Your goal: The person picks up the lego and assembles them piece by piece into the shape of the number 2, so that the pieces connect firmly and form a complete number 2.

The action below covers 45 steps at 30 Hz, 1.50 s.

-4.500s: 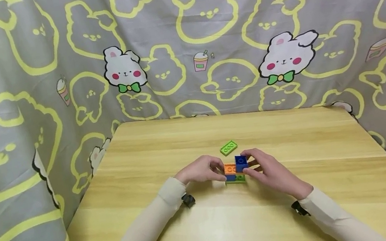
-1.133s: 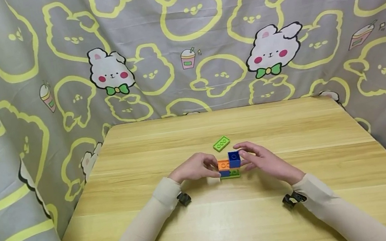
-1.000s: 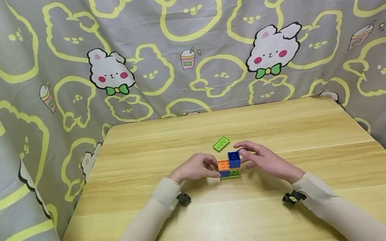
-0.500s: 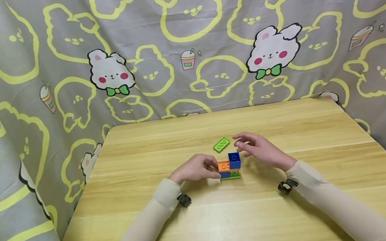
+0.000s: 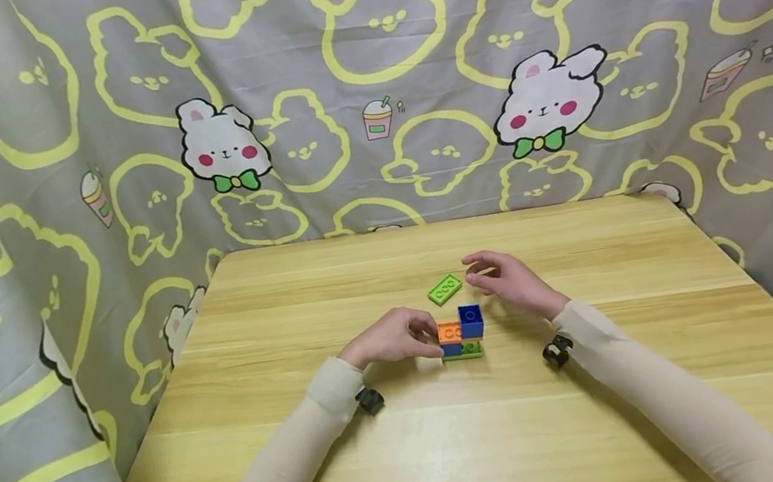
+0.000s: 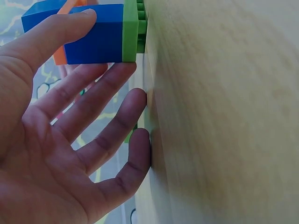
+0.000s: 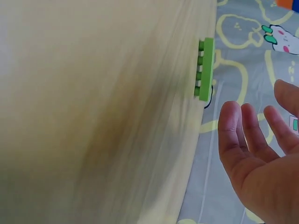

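Observation:
My left hand (image 5: 394, 336) pinches a small stack of toy building bricks, thumb on the lower blue brick (image 6: 96, 42) and fingertips on the opposite side. At the bottom is a green brick plate (image 6: 130, 35), its studs facing the table. Above the blue brick lies an orange brick (image 5: 449, 332), and a dark blue brick (image 5: 471, 320) tops its right end, hollow side up. My right hand (image 5: 512, 282) hovers with loosely bent fingers and holds nothing. Just left of its fingertips a loose green brick plate (image 5: 445, 289) rests studs down, apart from them.
The bricks are on a wooden table (image 5: 420, 455). A grey curtain (image 5: 364, 101) with yellow outlines and rabbit prints hangs behind it and along the left side. Each wrist wears a small black camera (image 5: 558, 350).
My right hand has let go of the dark blue brick, which stays on the stack. It has moved back toward the loose green plate. My left hand keeps its hold.

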Tool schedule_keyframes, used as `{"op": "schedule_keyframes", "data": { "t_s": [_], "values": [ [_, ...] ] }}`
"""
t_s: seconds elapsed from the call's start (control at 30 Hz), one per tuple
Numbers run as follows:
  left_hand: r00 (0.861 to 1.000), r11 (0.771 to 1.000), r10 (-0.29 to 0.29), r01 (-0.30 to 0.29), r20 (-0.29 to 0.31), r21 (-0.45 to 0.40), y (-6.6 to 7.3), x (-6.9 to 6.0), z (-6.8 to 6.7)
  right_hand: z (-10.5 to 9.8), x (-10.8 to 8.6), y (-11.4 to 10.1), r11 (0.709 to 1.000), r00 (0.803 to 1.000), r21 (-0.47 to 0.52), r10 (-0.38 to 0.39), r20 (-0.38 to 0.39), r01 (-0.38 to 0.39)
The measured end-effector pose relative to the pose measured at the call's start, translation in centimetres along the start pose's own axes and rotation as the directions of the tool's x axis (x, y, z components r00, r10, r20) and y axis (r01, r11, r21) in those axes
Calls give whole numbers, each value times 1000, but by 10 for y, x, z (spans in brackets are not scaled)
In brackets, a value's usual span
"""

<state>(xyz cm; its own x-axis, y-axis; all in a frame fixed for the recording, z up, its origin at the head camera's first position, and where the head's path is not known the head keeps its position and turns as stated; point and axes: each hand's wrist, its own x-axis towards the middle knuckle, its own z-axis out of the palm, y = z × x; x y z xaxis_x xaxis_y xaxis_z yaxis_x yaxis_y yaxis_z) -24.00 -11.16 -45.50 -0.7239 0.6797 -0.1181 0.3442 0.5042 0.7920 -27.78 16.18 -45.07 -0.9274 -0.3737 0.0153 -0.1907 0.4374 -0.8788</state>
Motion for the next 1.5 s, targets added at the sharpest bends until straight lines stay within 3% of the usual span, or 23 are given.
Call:
{"op": "schedule_keyframes", "data": {
  "t_s": [0.3,0.43,1.0,1.33,1.5],
  "values": [
    [1000,1000,5,-5,0,18,-1,0,0,-1,16,2,998,999,-55,12,31,-11],
    [1000,1000,7,-7,-3,24,-1,0,0,-1,23,4,991,998,-137,17,58,-9],
    [1000,1000,1,-1,8,9,0,-2,-1,9,41,1,921,984,-369,-67,165,125],
    [1000,1000,-2,2,8,4,-2,-1,0,17,46,0,873,974,-449,-109,199,190],
    [1000,1000,0,0,11,7,-2,-1,0,19,48,0,863,968,-458,-123,219,213]
  ]
}}
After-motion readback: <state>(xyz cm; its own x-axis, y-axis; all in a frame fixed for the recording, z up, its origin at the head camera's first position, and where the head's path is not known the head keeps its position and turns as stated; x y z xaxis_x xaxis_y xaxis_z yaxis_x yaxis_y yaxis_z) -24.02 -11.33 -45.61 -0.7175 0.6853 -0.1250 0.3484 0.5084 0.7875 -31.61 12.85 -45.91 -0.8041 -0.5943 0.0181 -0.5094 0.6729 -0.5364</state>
